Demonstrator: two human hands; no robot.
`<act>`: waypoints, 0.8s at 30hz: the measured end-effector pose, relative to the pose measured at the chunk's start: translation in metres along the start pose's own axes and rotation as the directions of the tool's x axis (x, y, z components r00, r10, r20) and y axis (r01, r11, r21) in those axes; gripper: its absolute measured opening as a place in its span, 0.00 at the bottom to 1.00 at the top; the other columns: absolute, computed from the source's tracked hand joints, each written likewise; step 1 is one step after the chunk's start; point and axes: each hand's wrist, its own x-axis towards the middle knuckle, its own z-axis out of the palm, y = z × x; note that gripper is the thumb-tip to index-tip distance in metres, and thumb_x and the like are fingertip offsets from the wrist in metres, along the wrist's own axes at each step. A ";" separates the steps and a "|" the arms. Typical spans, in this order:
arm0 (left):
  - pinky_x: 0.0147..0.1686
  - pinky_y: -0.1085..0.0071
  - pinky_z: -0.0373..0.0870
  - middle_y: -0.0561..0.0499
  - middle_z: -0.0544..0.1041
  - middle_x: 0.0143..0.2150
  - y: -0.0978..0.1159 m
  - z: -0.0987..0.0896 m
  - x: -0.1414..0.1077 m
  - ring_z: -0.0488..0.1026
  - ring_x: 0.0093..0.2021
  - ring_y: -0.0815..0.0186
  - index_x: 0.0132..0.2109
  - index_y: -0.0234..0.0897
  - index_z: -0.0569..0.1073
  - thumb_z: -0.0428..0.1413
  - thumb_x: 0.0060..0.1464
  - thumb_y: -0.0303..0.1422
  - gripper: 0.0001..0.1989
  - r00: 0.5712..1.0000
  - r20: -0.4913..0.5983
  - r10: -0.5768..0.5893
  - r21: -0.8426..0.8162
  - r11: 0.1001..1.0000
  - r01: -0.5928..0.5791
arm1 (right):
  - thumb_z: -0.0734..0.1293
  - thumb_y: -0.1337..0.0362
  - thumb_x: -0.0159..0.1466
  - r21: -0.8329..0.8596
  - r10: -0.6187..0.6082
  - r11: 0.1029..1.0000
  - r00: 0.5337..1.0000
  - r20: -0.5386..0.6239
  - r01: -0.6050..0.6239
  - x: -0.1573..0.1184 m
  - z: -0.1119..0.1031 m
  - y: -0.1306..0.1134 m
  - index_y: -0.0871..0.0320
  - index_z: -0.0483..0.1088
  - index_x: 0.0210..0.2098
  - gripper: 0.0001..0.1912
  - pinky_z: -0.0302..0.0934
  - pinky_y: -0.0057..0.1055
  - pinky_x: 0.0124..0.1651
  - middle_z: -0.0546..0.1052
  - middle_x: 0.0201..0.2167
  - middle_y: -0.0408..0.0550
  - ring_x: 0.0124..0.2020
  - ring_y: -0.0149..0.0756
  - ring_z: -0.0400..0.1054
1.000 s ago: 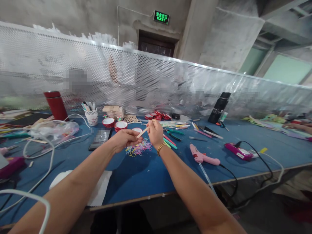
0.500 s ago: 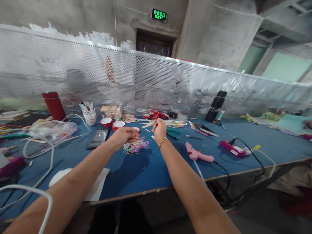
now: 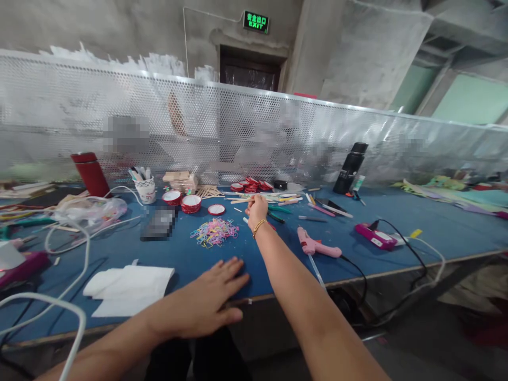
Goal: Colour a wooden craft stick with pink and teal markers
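My left hand [image 3: 216, 291] rests flat at the table's front edge, fingers spread, holding nothing. Farther forward, my right hand [image 3: 257, 209], with a gold bracelet on its wrist, has its fingers curled together beside wooden sticks [image 3: 240, 201]. Whether it grips one of them is hidden by the fingers. Between the hands and to the left lies a heap of coloured rubber bands [image 3: 215, 233]. Behind that heap sits a flat round red-and-white lid [image 3: 216, 209], near two red-patterned round tins [image 3: 191, 203].
A pink glue gun [image 3: 317, 246] and a purple power strip [image 3: 375, 236] lie on the right. On the left are white tissue [image 3: 130, 283], a phone [image 3: 159, 223], a cup of pens [image 3: 145, 189] and a red flask [image 3: 91, 174]. A black bottle [image 3: 351, 168] stands at the back.
My left hand has drawn back from above the rubber bands to the front edge and spread its fingers. My right hand stays near the sticks.
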 end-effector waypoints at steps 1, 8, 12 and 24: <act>0.68 0.55 0.45 0.47 0.54 0.71 0.007 0.000 -0.011 0.49 0.71 0.56 0.68 0.46 0.60 0.46 0.62 0.50 0.31 0.995 0.070 0.066 -0.147 0.988 -0.055 | 0.55 0.64 0.67 -0.004 -0.001 1.000 1.000 0.001 0.001 0.000 0.000 0.000 0.56 0.58 0.26 0.13 0.40 0.19 0.15 0.56 0.11 0.31 0.11 0.23 0.45; 0.68 0.55 0.46 0.52 0.57 0.70 0.003 0.005 -0.032 0.51 0.70 0.56 0.65 0.55 0.63 0.52 0.57 0.50 0.30 0.981 -0.162 -0.106 -0.270 0.961 0.060 | 0.56 0.62 0.67 -0.054 -0.032 0.998 0.999 0.031 0.034 -0.002 0.000 0.004 0.56 0.59 0.26 0.13 0.42 0.19 0.15 0.57 0.12 0.31 0.12 0.23 0.46; 0.68 0.50 0.47 0.49 0.55 0.71 0.015 0.018 -0.032 0.47 0.71 0.50 0.67 0.54 0.60 0.61 0.48 0.49 0.40 0.995 -0.101 0.002 -0.197 0.980 -0.022 | 0.57 0.62 0.67 -0.093 -0.040 0.995 0.999 0.036 0.043 -0.004 0.001 0.005 0.56 0.59 0.26 0.12 0.42 0.18 0.15 0.56 0.12 0.31 0.12 0.23 0.45; 0.69 0.49 0.43 0.54 0.49 0.72 0.018 0.021 -0.026 0.43 0.71 0.50 0.68 0.58 0.55 0.58 0.50 0.50 0.40 0.996 -0.032 0.079 -0.213 0.974 -0.084 | 0.56 0.65 0.66 -0.132 -0.054 0.989 0.997 0.061 0.061 -0.004 0.001 0.011 0.57 0.61 0.26 0.12 0.41 0.18 0.15 0.57 0.12 0.31 0.12 0.23 0.47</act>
